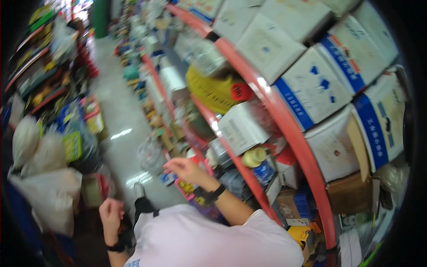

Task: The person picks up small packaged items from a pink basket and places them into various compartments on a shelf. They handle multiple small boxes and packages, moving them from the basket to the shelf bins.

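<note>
My left hand [111,211] hangs low in a loose curl, a dark band on its wrist. No object shows in it, and it is close to a red-edged box [95,190] and a large white plastic bag [55,193]. My right hand [185,171] is raised in front of the right-hand shelving, its fingers loosely bent and nothing seen between them. A dark band circles that wrist too. Beyond its fingertips, a clear plastic bag [150,154] rests at the foot of the shelves. Motion blur softens both hands.
A shiny floor aisle [116,100] runs ahead between crowded shelves. Red shelf rails [267,93] curve along my right, with white cartons [313,86] stacked above and a yellow round item [210,90] below. Stuffed plastic bags [46,150] crowd the left. A green pillar [101,18] stands far ahead.
</note>
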